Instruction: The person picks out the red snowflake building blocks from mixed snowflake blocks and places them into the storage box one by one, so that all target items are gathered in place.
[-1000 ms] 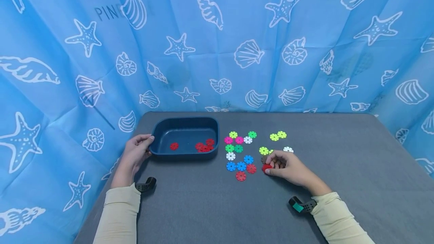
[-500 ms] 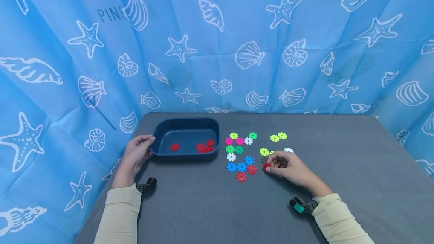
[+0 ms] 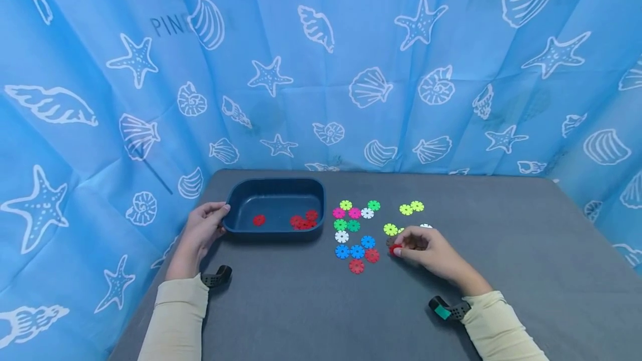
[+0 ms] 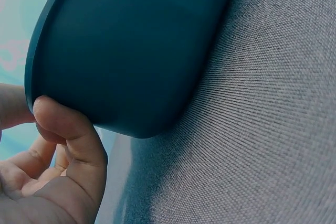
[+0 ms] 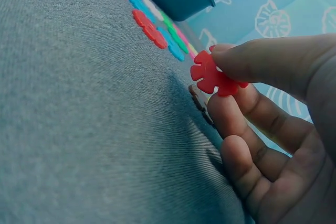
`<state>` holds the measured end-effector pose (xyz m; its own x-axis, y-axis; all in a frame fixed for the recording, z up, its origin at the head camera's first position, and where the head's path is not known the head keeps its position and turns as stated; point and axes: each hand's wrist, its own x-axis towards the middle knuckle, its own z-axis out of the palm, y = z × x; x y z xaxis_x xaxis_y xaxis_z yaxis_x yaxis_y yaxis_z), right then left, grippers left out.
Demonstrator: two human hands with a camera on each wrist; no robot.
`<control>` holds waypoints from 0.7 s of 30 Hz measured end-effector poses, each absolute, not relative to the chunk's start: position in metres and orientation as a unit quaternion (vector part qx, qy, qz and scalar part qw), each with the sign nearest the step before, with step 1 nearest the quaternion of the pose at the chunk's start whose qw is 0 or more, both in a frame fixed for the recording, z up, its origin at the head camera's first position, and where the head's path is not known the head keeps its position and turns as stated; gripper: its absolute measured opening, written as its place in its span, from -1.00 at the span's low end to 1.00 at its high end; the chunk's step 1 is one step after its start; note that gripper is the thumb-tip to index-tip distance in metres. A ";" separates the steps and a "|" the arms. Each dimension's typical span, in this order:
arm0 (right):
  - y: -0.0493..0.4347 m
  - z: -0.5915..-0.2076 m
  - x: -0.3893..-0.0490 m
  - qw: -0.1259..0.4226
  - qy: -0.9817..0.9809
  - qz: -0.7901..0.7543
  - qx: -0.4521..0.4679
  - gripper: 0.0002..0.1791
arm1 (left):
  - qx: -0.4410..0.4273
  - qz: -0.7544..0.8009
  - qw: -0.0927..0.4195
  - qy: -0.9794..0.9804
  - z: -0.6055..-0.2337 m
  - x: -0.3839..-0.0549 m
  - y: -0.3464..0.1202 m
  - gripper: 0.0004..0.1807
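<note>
My left hand point(image 3: 203, 230) grips the rim of a dark blue plastic bin point(image 3: 276, 235) at its left end; in the left wrist view the thumb point(image 4: 60, 119) presses the bin's outer wall. Inside the bin lie several red notched discs, with one red disc point(image 3: 258, 220) apart from the others. My right hand point(image 3: 426, 249) pinches a red notched disc point(image 5: 207, 74) between thumb and fingers, low over the grey cloth. Beside that hand a brown disc point(image 3: 390, 242) is partly hidden by the fingers.
Several loose discs lie between bin and right hand, among them a pink disc point(image 3: 339, 213), a blue disc point(image 3: 342, 251) and a red disc point(image 3: 356, 266). Yellow discs point(image 3: 405, 209) lie farther back. A blue shell-print curtain point(image 3: 321, 71) hangs behind the grey-covered table point(image 3: 321, 311).
The head view has tilted slightly, so the scene sits a little lower. Both hands keep nearly the same places, the left on the bin and the right pinching the red disc.
</note>
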<state>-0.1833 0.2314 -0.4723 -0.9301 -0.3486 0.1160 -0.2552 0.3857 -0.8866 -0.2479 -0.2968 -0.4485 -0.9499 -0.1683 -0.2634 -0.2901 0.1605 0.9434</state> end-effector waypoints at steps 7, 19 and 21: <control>0.231 -0.469 -0.183 0.043 0.831 -0.522 -0.187 -0.85 | -0.147 0.631 0.048 0.760 -0.449 -0.247 -0.297 -0.43; 0.227 -0.457 -0.188 0.018 0.832 -0.519 -0.196 -0.86 | -0.154 0.632 0.047 0.758 -0.450 -0.248 -0.297 -0.43; 0.224 -0.455 -0.189 0.013 0.834 -0.518 -0.190 -0.85 | -0.154 0.633 0.047 0.757 -0.449 -0.248 -0.298 -0.42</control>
<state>-0.1891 0.2239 -0.4550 -0.9278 -0.3294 0.1754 -0.3033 0.3918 -0.8686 -0.2482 -0.2977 -0.4491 -0.9481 -0.1743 -0.2658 -0.2926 0.1516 0.9441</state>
